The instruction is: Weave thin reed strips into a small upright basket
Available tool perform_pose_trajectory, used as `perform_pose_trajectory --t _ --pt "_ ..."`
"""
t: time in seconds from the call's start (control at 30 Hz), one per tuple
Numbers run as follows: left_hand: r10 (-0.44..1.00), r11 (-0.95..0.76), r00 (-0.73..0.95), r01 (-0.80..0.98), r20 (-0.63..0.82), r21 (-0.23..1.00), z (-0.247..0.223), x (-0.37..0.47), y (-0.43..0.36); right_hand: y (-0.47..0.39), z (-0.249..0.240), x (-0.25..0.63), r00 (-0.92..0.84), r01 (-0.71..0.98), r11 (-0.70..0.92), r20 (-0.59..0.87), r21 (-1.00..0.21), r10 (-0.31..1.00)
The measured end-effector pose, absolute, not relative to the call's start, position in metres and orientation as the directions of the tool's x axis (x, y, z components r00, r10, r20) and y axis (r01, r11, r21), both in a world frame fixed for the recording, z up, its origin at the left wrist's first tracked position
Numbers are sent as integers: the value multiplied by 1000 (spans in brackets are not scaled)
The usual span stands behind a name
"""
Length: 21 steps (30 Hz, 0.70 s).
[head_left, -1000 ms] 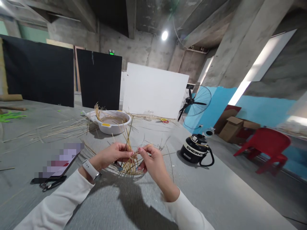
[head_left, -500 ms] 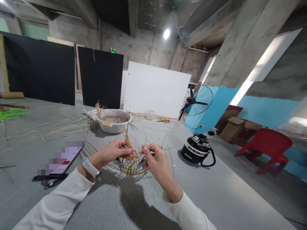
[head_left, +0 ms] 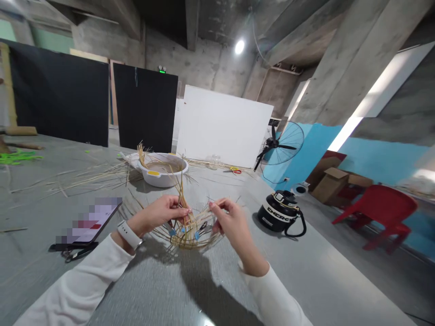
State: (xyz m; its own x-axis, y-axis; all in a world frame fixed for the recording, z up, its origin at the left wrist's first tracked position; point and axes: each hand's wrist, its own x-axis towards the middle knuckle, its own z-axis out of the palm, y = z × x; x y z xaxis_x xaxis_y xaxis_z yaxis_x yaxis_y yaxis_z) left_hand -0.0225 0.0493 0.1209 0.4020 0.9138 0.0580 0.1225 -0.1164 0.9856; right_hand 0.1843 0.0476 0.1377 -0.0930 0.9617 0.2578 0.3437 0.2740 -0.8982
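Note:
A loosely woven round piece of straw strands [head_left: 190, 244], like a small basket, sits on the table between my hands. Several metal clips with blue ends [head_left: 197, 235] are fixed in its weave. My left hand [head_left: 166, 212], with a white watch [head_left: 129, 234] at the wrist, is closed on an upright bunch of straw [head_left: 181, 190] at the left of the piece. At its right side, the fingertips of my right hand [head_left: 228, 217] pinch a thin straw strand. The lower fingers of both hands are partly hidden.
A white basin [head_left: 159, 180] with straw stands behind the piece. Loose strands [head_left: 88, 176] lie to its left. A phone [head_left: 97, 222] is near my left forearm, a black bottle [head_left: 278, 213] to the right, scissors [head_left: 234, 170] and a clear jar [head_left: 214, 161] farther back.
My right hand has moved a little to the right, away from my left hand, with a strand in its fingertips. The clips show more clearly. My left hand keeps its hold.

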Motion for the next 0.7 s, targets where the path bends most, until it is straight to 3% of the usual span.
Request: perform_pose_trajectory --t 0.13,0.2,0.33,0.4,0.7 --pt "901 -113 433 141 42 983 117 -17 50 37 154 195 89 319 406 453 -856 887" --pt "892 -130 449 141 54 981 118 -15 49 28 155 192 43 348 438 481 -829 876" --pt "868 -167 485 86 105 982 119 -13 47 20 137 179 -346 439 335 187 -834 919" --pt "866 -167 489 84 105 982 118 -13 48 22 128 173 -438 474 343 121 -811 891" --pt "881 -202 463 177 100 963 118 -14 46 31 127 168 -419 532 318 82 -785 904"
